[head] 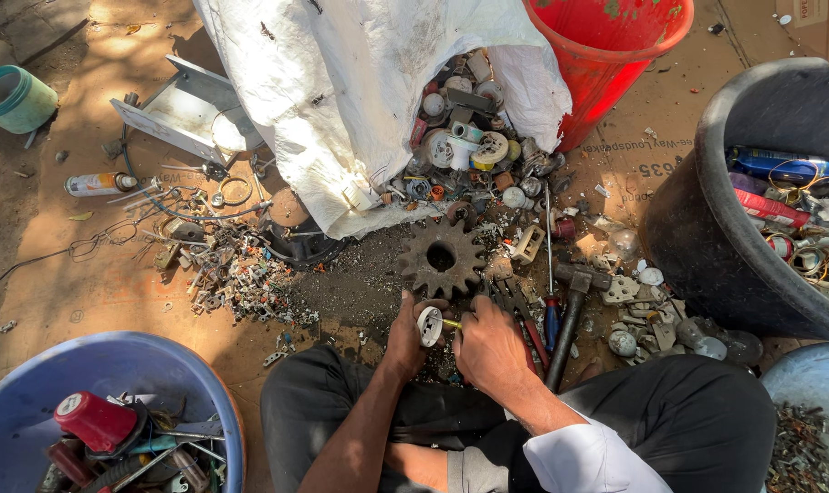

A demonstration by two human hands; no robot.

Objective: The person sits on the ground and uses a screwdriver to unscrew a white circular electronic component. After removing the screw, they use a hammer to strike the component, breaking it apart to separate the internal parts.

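My left hand (405, 336) grips a small round white and metal part (429, 325) close to my lap. My right hand (489, 345) is closed around a tool with a yellow tip (451, 323) that touches the part's side. Just beyond both hands a rusty toothed gear (440, 258) lies flat on the ground. A hammer (574, 301) and a red-and-blue handled screwdriver (550, 301) lie right of my right hand, beside pliers (515, 301).
A white sack (341, 100) spills small scrap parts (469, 137) ahead. Red bucket (615, 46) top right, black tub (707, 237) of scrap at right, blue basin (113, 365) bottom left, green cup (13, 99) top left. Metal bits (241, 274) litter the cardboard.
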